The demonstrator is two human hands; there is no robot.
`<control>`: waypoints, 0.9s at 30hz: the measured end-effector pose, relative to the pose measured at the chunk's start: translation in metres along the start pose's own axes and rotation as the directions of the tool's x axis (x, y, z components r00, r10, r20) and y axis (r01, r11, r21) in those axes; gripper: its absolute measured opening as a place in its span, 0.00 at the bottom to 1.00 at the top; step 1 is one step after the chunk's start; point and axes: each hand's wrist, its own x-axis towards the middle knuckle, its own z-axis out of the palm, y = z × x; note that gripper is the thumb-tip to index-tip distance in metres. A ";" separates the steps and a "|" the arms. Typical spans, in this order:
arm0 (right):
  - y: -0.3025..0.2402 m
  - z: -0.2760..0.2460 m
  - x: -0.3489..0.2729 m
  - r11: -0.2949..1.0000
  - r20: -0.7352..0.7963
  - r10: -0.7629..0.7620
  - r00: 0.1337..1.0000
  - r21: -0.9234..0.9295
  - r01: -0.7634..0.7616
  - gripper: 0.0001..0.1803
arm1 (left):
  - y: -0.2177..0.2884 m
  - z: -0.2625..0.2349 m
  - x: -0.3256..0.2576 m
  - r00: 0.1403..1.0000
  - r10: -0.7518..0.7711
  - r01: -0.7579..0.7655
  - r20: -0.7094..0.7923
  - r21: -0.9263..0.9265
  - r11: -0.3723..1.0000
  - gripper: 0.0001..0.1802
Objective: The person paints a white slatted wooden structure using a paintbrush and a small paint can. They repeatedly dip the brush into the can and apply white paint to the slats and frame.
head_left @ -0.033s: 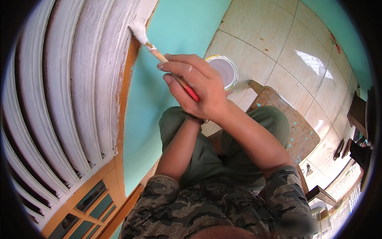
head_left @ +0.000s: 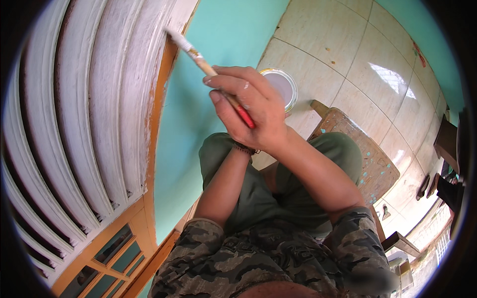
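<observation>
My right hand is closed around a paintbrush with a pale wooden handle and a red end. White paint coats its bristles, which are at the edge of a white-painted slatted wooden panel, beside a strip of bare orange-brown wood. Paint specks mark my right fingers. Behind that hand, my left hand is mostly hidden; its wrist wears a dark bracelet, and a fingertip shows at the rim of a round paint can. Pale whitish paint fills the can.
A turquoise wall adjoins the panel. Under my legs stands a paint-spotted wooden stool on beige floor tiles. Below the panel is a wooden frame with small glass panes. Shoes lie at the far right.
My right hand has shifted slightly to the right with the paintbrush. The bristles have turned and now look narrower. My left arm has stayed in place.
</observation>
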 end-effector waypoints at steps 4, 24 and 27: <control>0.004 0.000 0.004 0.996 -0.125 -0.027 0.992 -0.088 0.016 0.15 | 0.001 0.002 0.006 0.991 0.105 -0.104 -0.087 0.014 0.995 0.49; -0.005 -0.033 0.019 0.999 0.145 0.003 0.989 -0.039 0.002 0.14 | 0.006 0.004 0.013 0.902 0.316 -0.328 -0.294 0.006 0.944 0.39; 0.005 -0.029 0.025 0.991 -0.032 -0.033 0.999 -0.133 0.028 0.12 | 0.015 0.003 0.017 0.877 0.336 -0.363 -0.342 -0.016 0.932 0.37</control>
